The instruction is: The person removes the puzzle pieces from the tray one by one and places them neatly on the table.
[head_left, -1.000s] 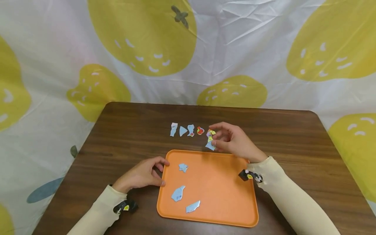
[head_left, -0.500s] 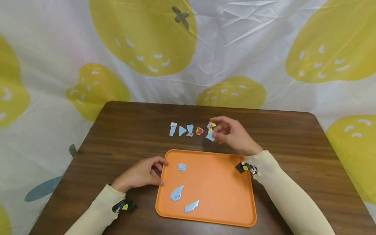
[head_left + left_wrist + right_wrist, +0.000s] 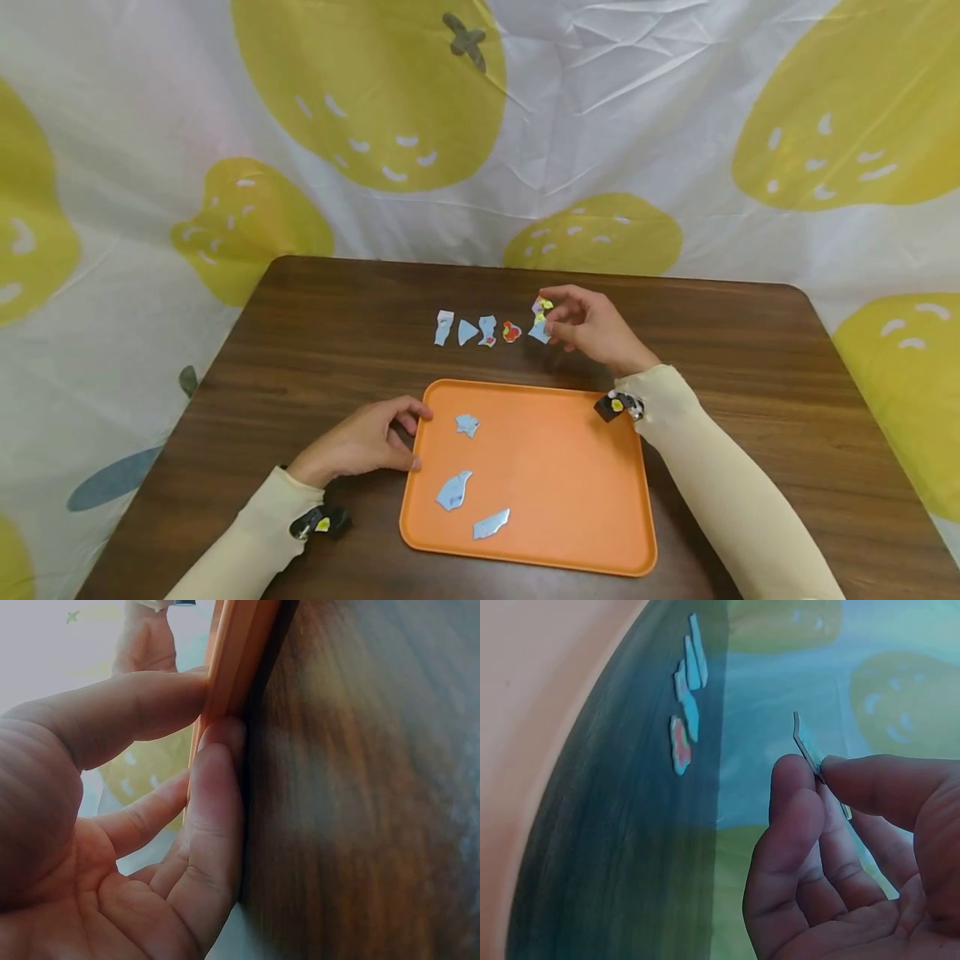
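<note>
Between thumb and fingers my right hand (image 3: 592, 329) pinches a thin, jagged light-blue piece with yellow and purple print (image 3: 539, 330), which looks raised off the table. In the right wrist view the piece (image 3: 807, 750) shows edge-on and slightly bent. To its left, a red-and-yellow piece (image 3: 512, 332) ends a row of light-blue pieces (image 3: 468, 332). My left hand (image 3: 363, 442) touches the left rim of the orange tray (image 3: 525, 561) with its thumb and fingertips. Up close, the left fingers (image 3: 216, 787) lie against the tray's outer side. Three blue pieces (image 3: 453, 491) lie in the tray's left part.
The dark wooden table (image 3: 337, 333) extends on all sides of the tray. A hanging cloth with yellow fruit print (image 3: 592, 233) stands behind the table's far edge. The right forearm sleeve (image 3: 720, 467) crosses beside the tray's right edge.
My right hand has moved away from the body, carrying the printed piece from just beyond the tray to beside the row's right end. The left hand stays at the tray's rim.
</note>
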The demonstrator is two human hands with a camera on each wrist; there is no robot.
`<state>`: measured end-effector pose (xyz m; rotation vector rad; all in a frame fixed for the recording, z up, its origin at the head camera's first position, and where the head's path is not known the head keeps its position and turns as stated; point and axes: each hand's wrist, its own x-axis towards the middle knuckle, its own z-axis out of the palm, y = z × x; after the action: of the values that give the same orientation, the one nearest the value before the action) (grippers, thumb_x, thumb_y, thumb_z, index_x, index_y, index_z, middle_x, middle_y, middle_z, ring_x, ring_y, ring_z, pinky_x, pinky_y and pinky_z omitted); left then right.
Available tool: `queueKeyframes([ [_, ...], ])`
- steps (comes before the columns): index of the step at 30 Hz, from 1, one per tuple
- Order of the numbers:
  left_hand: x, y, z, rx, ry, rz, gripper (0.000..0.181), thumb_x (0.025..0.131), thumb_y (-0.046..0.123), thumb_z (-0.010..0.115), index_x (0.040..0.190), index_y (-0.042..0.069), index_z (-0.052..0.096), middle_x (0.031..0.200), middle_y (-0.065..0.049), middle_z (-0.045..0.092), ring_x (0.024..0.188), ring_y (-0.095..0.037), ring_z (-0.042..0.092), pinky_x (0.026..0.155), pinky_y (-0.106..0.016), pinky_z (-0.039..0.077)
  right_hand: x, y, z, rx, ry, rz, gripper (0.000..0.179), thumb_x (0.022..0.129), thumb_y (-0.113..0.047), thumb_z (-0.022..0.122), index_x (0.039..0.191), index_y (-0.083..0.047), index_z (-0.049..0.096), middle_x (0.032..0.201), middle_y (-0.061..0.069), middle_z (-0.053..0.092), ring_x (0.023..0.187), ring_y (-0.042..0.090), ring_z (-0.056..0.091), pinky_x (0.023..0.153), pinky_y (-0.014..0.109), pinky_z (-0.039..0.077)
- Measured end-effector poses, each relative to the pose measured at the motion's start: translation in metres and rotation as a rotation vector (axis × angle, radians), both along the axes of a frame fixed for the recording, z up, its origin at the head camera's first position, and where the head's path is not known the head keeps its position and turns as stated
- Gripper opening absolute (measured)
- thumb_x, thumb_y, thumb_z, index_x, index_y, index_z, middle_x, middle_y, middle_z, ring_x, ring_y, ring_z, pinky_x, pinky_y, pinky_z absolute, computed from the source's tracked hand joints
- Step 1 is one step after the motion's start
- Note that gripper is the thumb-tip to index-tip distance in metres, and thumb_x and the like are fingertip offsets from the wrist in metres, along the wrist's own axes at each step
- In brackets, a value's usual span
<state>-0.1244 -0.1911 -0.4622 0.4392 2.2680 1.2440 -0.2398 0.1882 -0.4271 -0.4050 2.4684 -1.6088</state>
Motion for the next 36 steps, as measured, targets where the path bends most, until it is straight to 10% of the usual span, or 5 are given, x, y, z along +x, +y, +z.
queueKeyframes([
  [36,-0.004,0.002,-0.005,0.011,0.006,0.009,0.062,0.080,0.012,0.091,0.135,0.010,0.062,0.111,-0.014,0.060,0.080,-0.018,0.077,0.075,-0.031,0.060,-0.032,-0.003,-0.036,0.114,-0.167,-0.019,0.044,0.097,0.000,0.065,0.141,-0.002,0.064,0.107,0.020,0.075,0.080,0.019,0.070,0.063,0.030,0.061],
])
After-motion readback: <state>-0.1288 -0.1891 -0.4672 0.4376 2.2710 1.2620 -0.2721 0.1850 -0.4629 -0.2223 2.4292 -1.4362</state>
